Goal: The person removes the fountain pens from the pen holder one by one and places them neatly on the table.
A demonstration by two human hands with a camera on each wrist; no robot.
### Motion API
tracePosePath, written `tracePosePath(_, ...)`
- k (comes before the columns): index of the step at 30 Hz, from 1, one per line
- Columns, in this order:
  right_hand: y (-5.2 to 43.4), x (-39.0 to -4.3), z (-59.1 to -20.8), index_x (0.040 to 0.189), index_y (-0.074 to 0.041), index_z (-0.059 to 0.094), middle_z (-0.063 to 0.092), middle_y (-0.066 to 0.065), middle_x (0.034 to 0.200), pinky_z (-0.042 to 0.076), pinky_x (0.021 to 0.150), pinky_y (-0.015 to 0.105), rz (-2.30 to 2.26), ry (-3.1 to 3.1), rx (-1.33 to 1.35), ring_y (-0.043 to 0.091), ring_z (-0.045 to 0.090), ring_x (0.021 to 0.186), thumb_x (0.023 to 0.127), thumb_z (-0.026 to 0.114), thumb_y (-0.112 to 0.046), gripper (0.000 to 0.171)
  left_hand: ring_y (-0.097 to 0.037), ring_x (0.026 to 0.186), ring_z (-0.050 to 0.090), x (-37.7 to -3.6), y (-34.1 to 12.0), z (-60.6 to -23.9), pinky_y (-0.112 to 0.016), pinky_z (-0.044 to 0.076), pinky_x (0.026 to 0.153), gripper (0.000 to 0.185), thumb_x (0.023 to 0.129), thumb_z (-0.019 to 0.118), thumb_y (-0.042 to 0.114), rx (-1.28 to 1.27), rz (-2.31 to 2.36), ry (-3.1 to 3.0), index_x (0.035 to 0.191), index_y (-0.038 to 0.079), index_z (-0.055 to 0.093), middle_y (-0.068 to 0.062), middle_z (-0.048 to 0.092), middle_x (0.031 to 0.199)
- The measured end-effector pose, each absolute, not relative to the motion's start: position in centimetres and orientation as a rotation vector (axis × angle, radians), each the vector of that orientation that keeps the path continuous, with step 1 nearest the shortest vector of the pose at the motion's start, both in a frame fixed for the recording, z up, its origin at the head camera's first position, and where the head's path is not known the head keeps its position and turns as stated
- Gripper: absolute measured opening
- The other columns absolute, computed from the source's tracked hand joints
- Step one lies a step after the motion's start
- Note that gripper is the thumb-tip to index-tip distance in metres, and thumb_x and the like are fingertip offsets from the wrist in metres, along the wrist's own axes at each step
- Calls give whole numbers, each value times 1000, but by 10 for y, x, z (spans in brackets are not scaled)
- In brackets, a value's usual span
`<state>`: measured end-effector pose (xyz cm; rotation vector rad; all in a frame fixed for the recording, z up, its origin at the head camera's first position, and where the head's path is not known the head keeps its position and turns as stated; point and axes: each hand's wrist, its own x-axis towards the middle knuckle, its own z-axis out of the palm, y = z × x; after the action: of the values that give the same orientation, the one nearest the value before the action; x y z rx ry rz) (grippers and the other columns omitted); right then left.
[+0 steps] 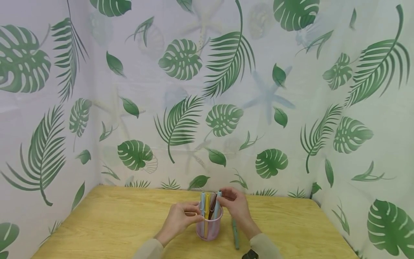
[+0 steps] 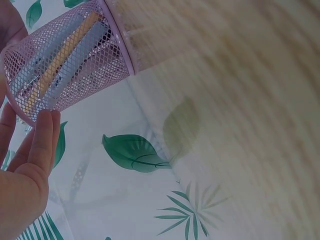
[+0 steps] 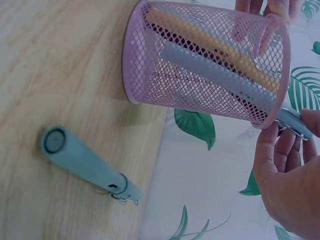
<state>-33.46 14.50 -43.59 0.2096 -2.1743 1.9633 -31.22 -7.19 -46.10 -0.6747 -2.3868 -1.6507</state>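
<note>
A pink mesh pen cup (image 1: 208, 230) stands upright on the table with several pens in it. My left hand (image 1: 179, 219) holds the cup's upper rim from the left, fingers and thumb against the mesh (image 2: 65, 55). With fingertips and thumb, my right hand (image 1: 237, 207) pinches the top of a light blue pen (image 3: 294, 122) whose lower part is inside the cup. A yellow pen (image 1: 207, 205), a dark brown pen (image 1: 212, 207) and another light blue pen (image 1: 202, 203) also stand in it. A green pen (image 3: 85, 160) lies on the table right of the cup, below my right hand.
The wood-grain table (image 1: 113, 223) reaches back to a white leaf-print curtain (image 1: 181, 162), which also hangs at both sides. A dark band (image 1: 250, 254) sits at my right wrist.
</note>
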Motion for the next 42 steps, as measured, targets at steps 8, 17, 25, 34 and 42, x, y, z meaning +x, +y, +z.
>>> tracePosePath(8,148,-334,-429,119,4,63,68,18,111,64,75,39,2002,-2118,214,12,66,90,91,67,-1,29,-36,118,63,-311,-72,-460,-26,62,82,16,79,82,20,-678,-1656,-2398,85,7,77,-17,66,126)
tracePosePath(17,150,-333,-427,122,-1,62,62,21,121,63,79,46,2057,-2098,200,20,67,99,92,66,-1,31,-37,118,63,-310,-74,-461,-26,62,81,18,79,82,20,-682,-1646,-2398,86,5,76,-18,65,126)
tracePosePath(25,151,-335,-428,121,1,62,64,21,119,63,78,46,2078,-2065,222,24,67,101,89,66,6,33,-36,116,64,-310,-74,-461,-25,62,80,17,79,81,18,-677,-1629,-2402,87,4,76,-18,66,125)
tracePosePath(34,155,-335,-427,125,3,60,63,24,124,64,78,39,2110,-2055,209,26,67,104,86,67,8,39,-34,115,65,-310,-72,-460,-24,62,80,13,80,81,15,-669,-1634,-2394,85,5,77,-17,67,123)
tracePosePath(42,155,-337,-424,125,4,60,64,24,124,64,78,37,2158,-2011,178,20,69,99,85,69,8,41,-34,115,65,-311,-72,-460,-34,62,83,13,80,82,16,-675,-1632,-2387,84,5,77,-18,67,123)
